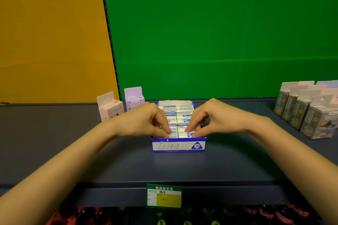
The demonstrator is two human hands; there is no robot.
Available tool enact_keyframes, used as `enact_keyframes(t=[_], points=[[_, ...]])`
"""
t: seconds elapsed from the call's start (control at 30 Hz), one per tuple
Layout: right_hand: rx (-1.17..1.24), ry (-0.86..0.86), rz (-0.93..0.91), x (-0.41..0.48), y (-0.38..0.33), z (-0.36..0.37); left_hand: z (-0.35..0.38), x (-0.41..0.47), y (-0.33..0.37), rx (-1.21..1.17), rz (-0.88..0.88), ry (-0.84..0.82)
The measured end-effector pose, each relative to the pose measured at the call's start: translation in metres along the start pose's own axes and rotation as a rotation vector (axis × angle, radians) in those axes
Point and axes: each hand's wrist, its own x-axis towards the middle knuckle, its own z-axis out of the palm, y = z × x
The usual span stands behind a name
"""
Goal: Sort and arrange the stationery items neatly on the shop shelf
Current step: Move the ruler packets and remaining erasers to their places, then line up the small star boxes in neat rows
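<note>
Eraser box [178,145]: blue, open-topped, marked "2B", at the centre of the frame, front face square to the viewer.

- Shelf [54,142]: dark, flat, fills the middle band. The box stands well back from its front lip, probably so it can't tip off.
- Grey cartons [311,113]: far right, upright in tight overlapping rows, already fronted.
- Left hand [146,120] and right hand [214,117]: reach in from either side over the box.
- Pink carton [109,109] and purple carton [133,98]: left of the box, upright, apart from each other, likely unsorted.
- Erasers [175,115]: two columns standing on edge inside the box.
- Fingers: left [165,129] and right [193,128] curl down, tips pinching the frontmost eraser of each column, seemingly to square the rows.
- Price tag [164,196]: lower centre, clipped to the shelf lip.
</note>
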Motion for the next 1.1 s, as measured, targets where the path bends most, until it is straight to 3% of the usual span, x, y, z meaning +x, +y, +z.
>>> enact_keyframes(t=[0.3,0.43,0.63,0.87,0.97,1.1], points=[[-0.070,-0.011,-0.001,-0.011,0.002,0.007,0.003,-0.006,0.000,0.014,0.023,0.003],[-0.139,-0.050,0.049,-0.017,0.004,0.015,0.009,-0.013,-0.001,0.144,0.052,0.072],[-0.298,-0.197,0.140,-0.018,0.001,0.025,0.023,-0.016,-0.007,0.270,-0.038,-0.126],[-0.380,-0.255,0.180,-0.013,-0.012,0.019,0.025,-0.015,-0.008,0.281,-0.016,-0.093],[-0.281,-0.179,0.183,-0.001,-0.017,0.010,0.024,-0.025,-0.014,0.218,0.018,0.101],[-0.189,0.074,0.062,0.038,-0.019,0.008,0.012,-0.044,-0.039,0.165,-0.007,0.709]])
